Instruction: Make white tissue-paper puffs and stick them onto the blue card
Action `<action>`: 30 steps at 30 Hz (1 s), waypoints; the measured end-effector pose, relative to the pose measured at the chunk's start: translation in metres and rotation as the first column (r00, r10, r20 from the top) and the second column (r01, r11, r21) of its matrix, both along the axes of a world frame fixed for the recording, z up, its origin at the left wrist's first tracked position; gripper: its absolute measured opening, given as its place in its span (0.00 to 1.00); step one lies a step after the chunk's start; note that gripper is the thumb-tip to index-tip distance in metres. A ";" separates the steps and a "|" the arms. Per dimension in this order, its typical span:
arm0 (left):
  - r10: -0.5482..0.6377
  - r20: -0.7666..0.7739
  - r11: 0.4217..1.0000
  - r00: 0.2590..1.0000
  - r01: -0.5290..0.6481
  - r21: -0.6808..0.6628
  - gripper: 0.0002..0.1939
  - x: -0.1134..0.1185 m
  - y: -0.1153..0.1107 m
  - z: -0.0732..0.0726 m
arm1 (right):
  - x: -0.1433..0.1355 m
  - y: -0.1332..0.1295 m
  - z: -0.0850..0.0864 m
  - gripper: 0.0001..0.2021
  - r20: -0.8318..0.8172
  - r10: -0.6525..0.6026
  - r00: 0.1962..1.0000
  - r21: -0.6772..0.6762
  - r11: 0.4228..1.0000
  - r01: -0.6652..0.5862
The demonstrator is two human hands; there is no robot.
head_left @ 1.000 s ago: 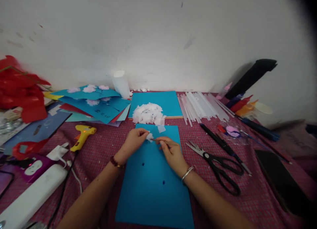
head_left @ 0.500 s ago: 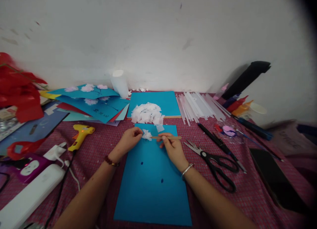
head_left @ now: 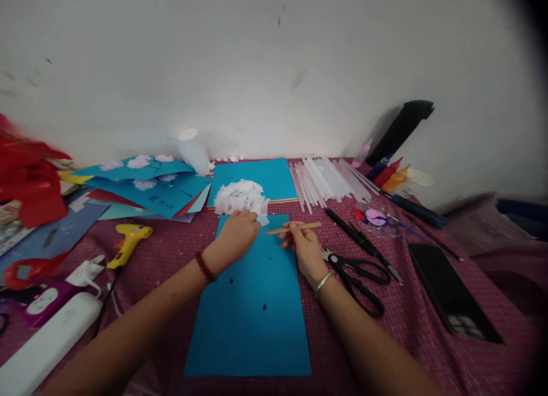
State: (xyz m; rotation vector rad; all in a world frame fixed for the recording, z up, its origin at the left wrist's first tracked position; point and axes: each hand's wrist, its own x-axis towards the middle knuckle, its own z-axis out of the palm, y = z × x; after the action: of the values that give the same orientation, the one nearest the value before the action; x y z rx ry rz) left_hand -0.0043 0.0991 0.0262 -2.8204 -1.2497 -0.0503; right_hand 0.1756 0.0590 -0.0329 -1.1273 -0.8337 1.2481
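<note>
A blue paper sheet (head_left: 250, 333) with a few dark blue spots lies in front of me. My right hand (head_left: 305, 245) pinches a flat wooden stick (head_left: 309, 226), its tip pointing left over the sheet. My left hand (head_left: 237, 236) is curled over the sheet's upper part, fingers bent, at the near edge of a heap of white paper pieces (head_left: 240, 196). By its fingertips lies a loose white paper square (head_left: 262, 219). The hand's back hides what its fingers hold, and also the spot where the white paper tuft was.
Black-handled scissors (head_left: 357, 276), a black pen (head_left: 346, 227) and a phone (head_left: 449, 293) lie to the right. Glue sticks (head_left: 327, 179) are behind. At left are a yellow glue gun (head_left: 131, 245), a white power strip (head_left: 51, 342) and blue cards (head_left: 158, 193) with paper blossoms.
My left hand has moved from beside the white tuft over it, towards the paper heap. My right hand has drawn the stick away from the tuft. The view has shifted slightly right.
</note>
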 end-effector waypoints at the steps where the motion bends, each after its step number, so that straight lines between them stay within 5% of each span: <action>1: -0.031 -0.043 1.000 0.999 0.031 0.004 0.09 0.008 0.002 -0.001 | 0.001 0.000 0.000 0.15 -0.003 -0.003 1.000 0.002 1.000 0.003; 7: -0.059 -0.107 0.998 0.993 0.062 0.025 0.09 0.027 0.015 -0.018 | 0.007 0.004 -0.007 0.17 -0.010 -0.038 0.999 0.072 0.997 0.039; 11: -0.004 -0.002 1.000 1.000 0.004 0.012 0.07 0.025 0.028 -0.019 | 0.009 0.008 -0.010 0.17 -0.002 -0.078 0.997 0.138 0.987 0.078; 18: 0.239 0.307 0.942 0.921 -0.144 -0.303 0.08 0.009 0.012 -0.009 | 0.005 -0.001 0.007 0.12 0.050 -0.053 0.997 0.199 0.979 0.042; 23: 0.508 0.589 0.694 0.629 0.106 -0.712 0.06 0.002 -0.021 0.005 | -0.009 -0.018 0.019 0.08 0.043 0.155 0.987 0.199 0.967 -0.160; 27: 0.596 0.605 0.635 0.529 0.151 -0.758 0.05 0.000 -0.031 -0.002 | -0.014 -0.022 0.017 0.06 0.079 0.221 0.972 0.204 0.951 -0.233; 30: 0.687 0.614 0.570 0.388 0.237 -0.787 0.08 0.001 -0.040 -0.014 | -0.017 -0.023 0.014 0.06 0.133 0.195 0.972 0.223 0.949 -0.222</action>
State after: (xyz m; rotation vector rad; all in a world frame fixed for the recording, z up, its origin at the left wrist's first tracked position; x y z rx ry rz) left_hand -0.0031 0.0595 0.0120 -3.2098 -2.4787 -1.7191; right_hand 0.1582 0.0357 -0.0185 -0.9382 -1.1783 1.2284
